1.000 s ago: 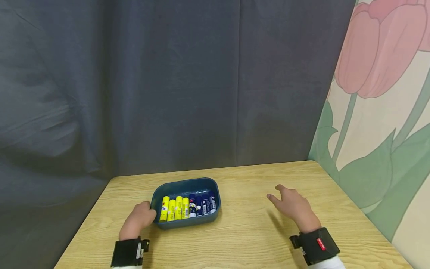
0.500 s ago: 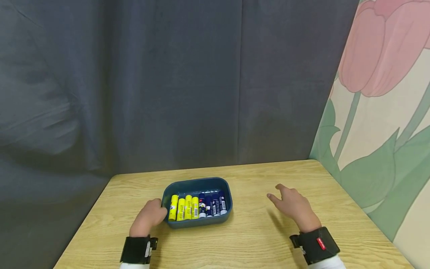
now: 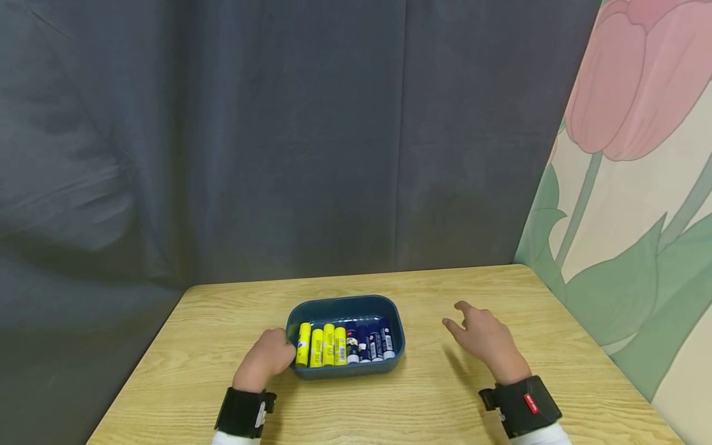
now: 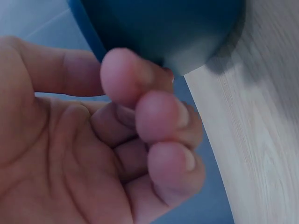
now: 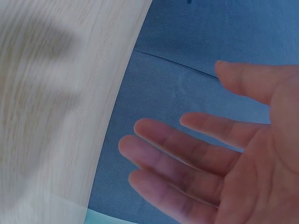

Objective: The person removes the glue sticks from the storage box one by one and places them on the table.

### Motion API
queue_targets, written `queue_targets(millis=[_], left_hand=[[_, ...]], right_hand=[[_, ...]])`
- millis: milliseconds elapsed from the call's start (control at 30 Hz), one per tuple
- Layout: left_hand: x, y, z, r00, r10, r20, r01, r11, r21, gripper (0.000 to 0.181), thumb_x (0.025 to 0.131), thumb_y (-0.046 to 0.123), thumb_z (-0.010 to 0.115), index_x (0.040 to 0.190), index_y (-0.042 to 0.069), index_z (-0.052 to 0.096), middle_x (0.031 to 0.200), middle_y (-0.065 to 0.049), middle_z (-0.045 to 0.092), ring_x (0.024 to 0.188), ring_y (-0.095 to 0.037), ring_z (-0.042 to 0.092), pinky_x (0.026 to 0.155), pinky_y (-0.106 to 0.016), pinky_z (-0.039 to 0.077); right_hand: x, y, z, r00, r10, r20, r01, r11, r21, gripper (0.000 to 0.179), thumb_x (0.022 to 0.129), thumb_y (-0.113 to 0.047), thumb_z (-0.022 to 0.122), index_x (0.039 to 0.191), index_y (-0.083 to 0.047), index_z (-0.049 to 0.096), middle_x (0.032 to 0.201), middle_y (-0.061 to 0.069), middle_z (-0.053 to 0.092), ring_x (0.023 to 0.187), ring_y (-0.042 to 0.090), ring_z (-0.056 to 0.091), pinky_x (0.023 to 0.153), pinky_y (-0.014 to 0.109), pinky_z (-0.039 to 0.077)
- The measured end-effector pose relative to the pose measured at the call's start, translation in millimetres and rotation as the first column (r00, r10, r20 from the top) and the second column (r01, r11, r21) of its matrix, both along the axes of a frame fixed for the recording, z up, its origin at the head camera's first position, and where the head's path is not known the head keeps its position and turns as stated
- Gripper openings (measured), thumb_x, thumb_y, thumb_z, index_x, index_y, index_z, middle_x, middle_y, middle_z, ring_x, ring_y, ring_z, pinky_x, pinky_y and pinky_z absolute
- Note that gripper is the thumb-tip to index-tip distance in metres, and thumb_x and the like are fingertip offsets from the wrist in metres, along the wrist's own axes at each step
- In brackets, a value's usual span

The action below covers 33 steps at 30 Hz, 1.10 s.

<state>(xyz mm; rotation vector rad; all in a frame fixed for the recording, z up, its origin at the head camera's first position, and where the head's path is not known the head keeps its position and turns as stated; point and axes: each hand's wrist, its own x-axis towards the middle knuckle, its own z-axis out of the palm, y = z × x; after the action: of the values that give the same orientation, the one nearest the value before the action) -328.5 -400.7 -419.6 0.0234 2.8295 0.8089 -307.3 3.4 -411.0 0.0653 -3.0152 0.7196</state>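
Observation:
A dark blue tray [image 3: 356,372] lies on the table, left of the middle. Side by side in it are several yellow glue sticks [image 3: 329,346] on the left and several dark blue glue sticks [image 3: 375,343] on the right. My left hand [image 3: 266,360] pinches the tray's left end between thumb and curled fingers. Close up in the left wrist view, the tray's wall [image 4: 187,37] meets the thumb and index fingertip. Over the table's right part, my right hand [image 3: 485,339] holds nothing, its fingers relaxed and spread in the right wrist view.
A wood-grain table [image 3: 434,402] carries the tray. Behind it and along its left side hangs a dark grey cloth [image 3: 295,136]. To the right stands a wall painted with a pink tulip [image 3: 606,93]. Black straps [image 3: 523,405] circle both wrists.
The left hand has slid the tray to the right across the table, with the glue sticks inside it. My right hand has stayed nearly still.

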Motion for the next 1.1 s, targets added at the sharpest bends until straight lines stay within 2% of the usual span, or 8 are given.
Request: queue_targets(millis=[167,267,367,567,767,900,1000,1100], left_hand=[[4.0,12.4,-1.7,0.999,-0.043,-0.001,0.043,0.999,0.023,0.011,0.081,0.005,0.045,0.074,0.003,0.054,0.061,-0.002,0.037,0.049,-0.016,0.031,0.048,-0.029,0.027],[5.7,19.4,-3.6,0.996,-0.087,-0.013,0.087,0.996,0.036,0.017,0.082,0.005,0.044,0.066,0.008,0.049,0.057,0.000,0.034,0.047,-0.014,0.028,0.047,-0.028,0.025],[6.8,25.8,-5.1,0.992,-0.126,-0.024,0.127,0.991,0.032,0.019,0.085,0.006,0.044,0.067,0.009,0.048,0.058,0.000,0.034,0.047,-0.014,0.028,0.047,-0.028,0.026],[10.4,38.1,-6.4,0.986,-0.168,-0.014,0.168,0.986,0.021,0.016,0.087,0.007,0.044,0.080,0.000,0.056,0.064,-0.003,0.039,0.049,-0.016,0.032,0.049,-0.031,0.029],[17.1,46.8,-5.9,0.982,-0.187,0.006,0.187,0.982,0.024,0.017,0.089,0.008,0.044,0.089,-0.004,0.057,0.065,-0.005,0.040,0.049,-0.017,0.034,0.049,-0.031,0.029],[18.0,50.3,-5.8,0.984,-0.173,0.034,0.173,0.985,0.017,0.041,0.093,0.011,0.042,0.120,-0.018,0.055,0.074,-0.009,0.044,0.057,-0.020,0.039,0.054,-0.033,0.033],[15.9,52.6,-5.6,0.990,-0.138,-0.002,0.138,0.990,-0.016,0.049,0.101,0.015,0.042,0.135,-0.021,0.045,0.078,-0.013,0.048,0.062,-0.023,0.046,0.056,-0.036,0.037],[12.6,56.0,-8.1,0.991,-0.089,-0.100,0.081,0.993,-0.087,0.048,0.105,0.018,0.043,0.133,-0.020,0.046,0.080,-0.018,0.057,0.064,-0.025,0.052,0.057,-0.037,0.043]], right_hand=[[0.3,-2,0.1,1.000,-0.005,-0.012,0.005,1.000,0.007,0.054,0.097,-0.030,0.063,0.133,0.008,0.053,0.099,0.023,0.071,0.086,0.034,0.070,0.063,0.048,0.054],[-0.2,-4,-1.1,1.000,-0.011,-0.020,0.011,1.000,0.017,0.053,0.096,-0.030,0.064,0.132,0.008,0.054,0.100,0.023,0.070,0.088,0.035,0.070,0.065,0.049,0.055],[-1.2,-6,-2.0,1.000,-0.015,-0.024,0.015,1.000,0.025,0.052,0.096,-0.030,0.064,0.130,0.008,0.055,0.102,0.025,0.070,0.090,0.037,0.070,0.067,0.051,0.055],[-4.1,-9,-1.9,1.000,-0.017,-0.015,0.017,0.999,0.032,0.051,0.095,-0.031,0.065,0.129,0.007,0.056,0.097,0.021,0.070,0.087,0.033,0.069,0.067,0.051,0.055],[-5.8,-11,-3.3,1.000,-0.002,-0.005,0.002,1.000,0.023,0.052,0.095,-0.031,0.065,0.129,0.007,0.057,0.082,0.009,0.068,0.072,0.020,0.063,0.059,0.041,0.051],[-5.9,-15,-7.1,1.000,0.001,-0.004,-0.001,1.000,0.026,0.050,0.094,-0.029,0.066,0.128,0.007,0.058,0.082,0.010,0.068,0.072,0.021,0.064,0.059,0.042,0.052],[-7.0,-18,-9.2,1.000,0.001,-0.009,-0.001,0.999,0.038,0.048,0.094,-0.029,0.066,0.126,0.007,0.059,0.091,0.017,0.070,0.078,0.027,0.066,0.063,0.047,0.054],[-7.6,-24,-11.3,1.000,0.007,-0.008,-0.006,0.999,0.044,0.048,0.094,-0.029,0.067,0.126,0.006,0.060,0.096,0.020,0.070,0.079,0.028,0.066,0.063,0.048,0.053]])
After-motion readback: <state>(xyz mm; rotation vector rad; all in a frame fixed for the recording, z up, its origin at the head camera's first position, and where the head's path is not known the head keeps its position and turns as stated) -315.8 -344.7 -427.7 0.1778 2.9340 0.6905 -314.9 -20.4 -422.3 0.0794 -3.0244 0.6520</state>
